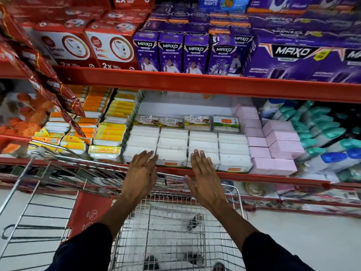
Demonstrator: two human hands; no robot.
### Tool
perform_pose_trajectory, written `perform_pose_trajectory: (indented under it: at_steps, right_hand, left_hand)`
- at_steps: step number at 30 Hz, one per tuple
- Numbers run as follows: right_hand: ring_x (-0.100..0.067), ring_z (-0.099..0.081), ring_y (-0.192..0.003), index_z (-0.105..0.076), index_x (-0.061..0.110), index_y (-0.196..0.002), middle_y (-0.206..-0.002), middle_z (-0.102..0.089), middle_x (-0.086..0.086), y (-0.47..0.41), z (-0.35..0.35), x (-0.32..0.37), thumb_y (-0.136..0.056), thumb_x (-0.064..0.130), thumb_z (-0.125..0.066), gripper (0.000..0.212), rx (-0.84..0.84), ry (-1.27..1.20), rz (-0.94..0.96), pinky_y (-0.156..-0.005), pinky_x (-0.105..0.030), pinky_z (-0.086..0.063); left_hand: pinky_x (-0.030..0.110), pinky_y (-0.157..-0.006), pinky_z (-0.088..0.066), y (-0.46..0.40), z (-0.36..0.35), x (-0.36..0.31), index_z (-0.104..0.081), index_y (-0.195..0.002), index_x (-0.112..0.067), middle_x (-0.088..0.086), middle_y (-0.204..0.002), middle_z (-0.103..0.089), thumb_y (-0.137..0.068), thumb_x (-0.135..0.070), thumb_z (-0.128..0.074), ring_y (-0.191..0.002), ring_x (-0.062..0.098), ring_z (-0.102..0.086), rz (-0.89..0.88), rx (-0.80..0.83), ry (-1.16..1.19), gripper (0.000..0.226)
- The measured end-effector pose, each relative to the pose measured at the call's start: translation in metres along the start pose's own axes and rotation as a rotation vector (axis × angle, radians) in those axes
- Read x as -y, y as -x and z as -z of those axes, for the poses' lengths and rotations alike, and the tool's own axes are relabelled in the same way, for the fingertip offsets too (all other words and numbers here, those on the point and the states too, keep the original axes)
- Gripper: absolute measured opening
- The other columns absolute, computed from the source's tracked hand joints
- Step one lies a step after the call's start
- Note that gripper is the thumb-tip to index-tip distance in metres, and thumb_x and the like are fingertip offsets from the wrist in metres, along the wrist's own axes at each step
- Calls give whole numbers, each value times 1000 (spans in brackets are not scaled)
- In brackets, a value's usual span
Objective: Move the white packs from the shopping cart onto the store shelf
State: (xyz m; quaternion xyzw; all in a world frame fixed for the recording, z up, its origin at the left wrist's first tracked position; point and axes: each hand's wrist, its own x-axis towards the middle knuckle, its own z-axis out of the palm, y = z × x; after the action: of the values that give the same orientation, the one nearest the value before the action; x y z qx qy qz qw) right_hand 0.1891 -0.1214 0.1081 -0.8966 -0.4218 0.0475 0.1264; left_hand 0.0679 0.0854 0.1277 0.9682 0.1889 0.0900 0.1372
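White packs (pixel 187 147) fill the shelf front edge to edge, hemmed by yellow packs (pixel 111 132) on the left and pink boxes (pixel 273 145) on the right. Bare shelf floor (pixel 185 108) lies open behind the back row. The upper red shelf rail (pixel 195 83) limits headroom.

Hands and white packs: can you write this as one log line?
left hand: open, empty | right hand: open, empty | white plastic packs: on red metal shelf

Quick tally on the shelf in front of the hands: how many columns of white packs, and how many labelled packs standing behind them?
Columns of white packs: 4
Labelled packs behind them: 4
Total: 8
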Motion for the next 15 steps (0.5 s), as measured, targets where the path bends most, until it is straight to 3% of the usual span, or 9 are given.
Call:
perform_pose_trajectory:
  at_steps: [7,15]
  right_hand:
    - [-20,15,-149,6,10,-153,-163,11,-10,19,17,-30,-101,49,-33,76,-157,-18,-154,-123,-41,1]
    - [-21,16,-149,7,9,-153,-163,11,-11,26,26,-41,-100,57,-28,79,-100,5,-202,-122,-49,-13]
  left_hand:
    - [53,-110,-41,0,0,-2,-58,-132,-11,13,-138,-59,-91,-23,-46,-132,32,-48,4,3,-19,44]
    - [53,-118,-31,2,18,-16,-53,-136,-12,10,-145,-53,-92,-29,-43,-138,28,-42,5,21,-94,48]
